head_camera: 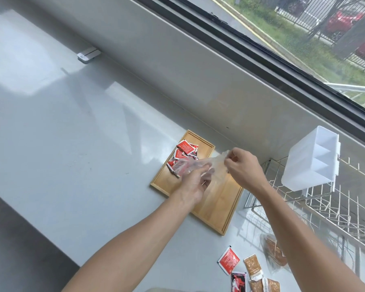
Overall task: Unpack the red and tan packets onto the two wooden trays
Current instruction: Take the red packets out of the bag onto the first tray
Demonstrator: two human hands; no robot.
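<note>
Two wooden trays lie side by side on the grey counter, the far tray (204, 147) and the near tray (217, 209). A heap of red packets (183, 152) lies on the far tray. Both hands hold a clear plastic bag (196, 164) just above the trays. My left hand (195, 183) grips the bag's lower part and my right hand (243, 167) pinches its upper end. Loose on the counter near me are a red packet (228, 260) and tan packets (253, 268). A second clear bag with tan packets (274, 252) lies by my right forearm.
A wire dish rack (325, 207) with a white plastic divided holder (312, 159) stands at the right. A dark red packet (238, 281) lies at the bottom edge. A small white device (88, 54) sits at the far wall below the window.
</note>
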